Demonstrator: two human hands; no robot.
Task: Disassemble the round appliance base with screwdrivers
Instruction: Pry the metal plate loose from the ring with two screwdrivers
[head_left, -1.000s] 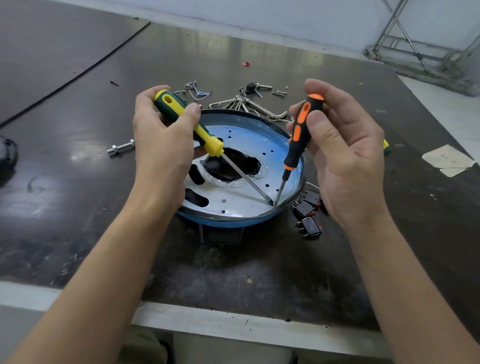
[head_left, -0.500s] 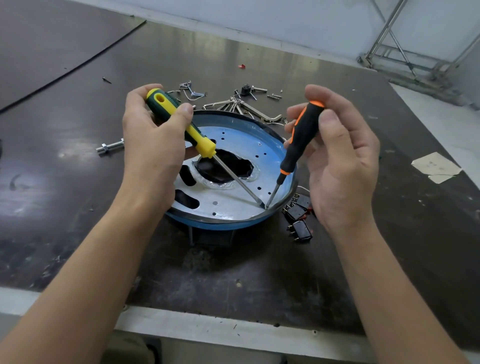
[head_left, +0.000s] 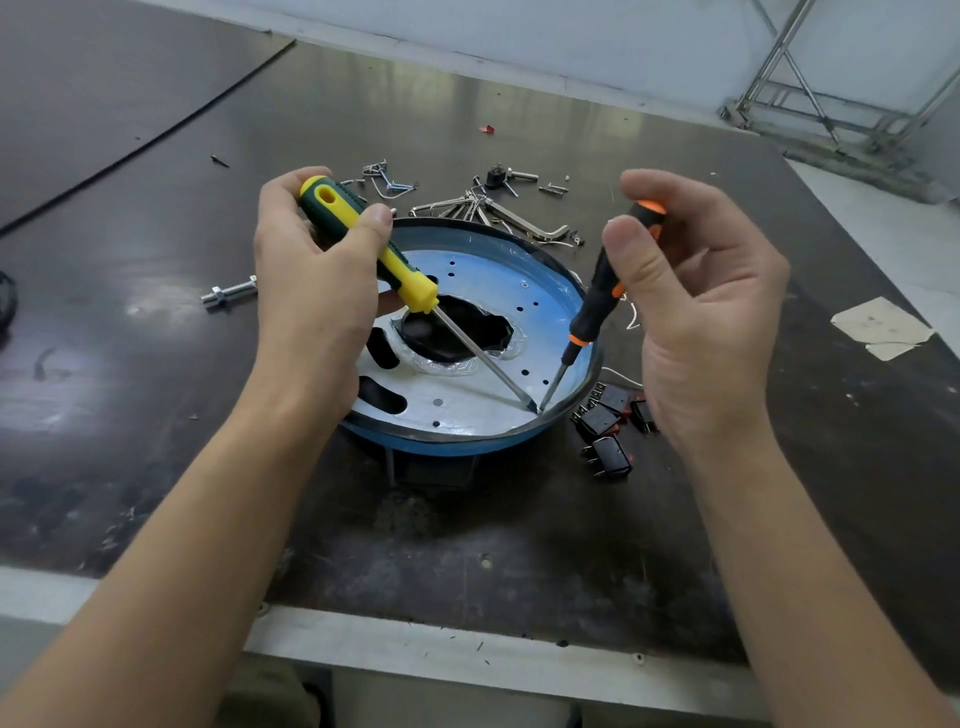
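Note:
The round appliance base (head_left: 467, 447), blue-rimmed with a perforated metal plate and a dark ragged hole in its middle, stands on the dark table. My left hand (head_left: 317, 291) grips a yellow-and-green screwdriver (head_left: 400, 275) whose shaft slants down to the plate's near right edge. My right hand (head_left: 701, 317) pinches a black-and-orange screwdriver (head_left: 597, 301) near its top. Both tips meet at the same spot just inside the rim at the front right.
Black rocker switches (head_left: 608, 421) lie right of the base. Behind it are loose screws, hex keys (head_left: 498, 208) and a small black knob (head_left: 496, 178). A bolt (head_left: 228, 293) lies at the left, paper scraps (head_left: 878, 327) at the right, a metal frame (head_left: 831, 93) beyond.
Both hands keep their grip and the tips stay at the same rim spot. The right hand's screwdriver has tilted a little; the view shifted slightly.

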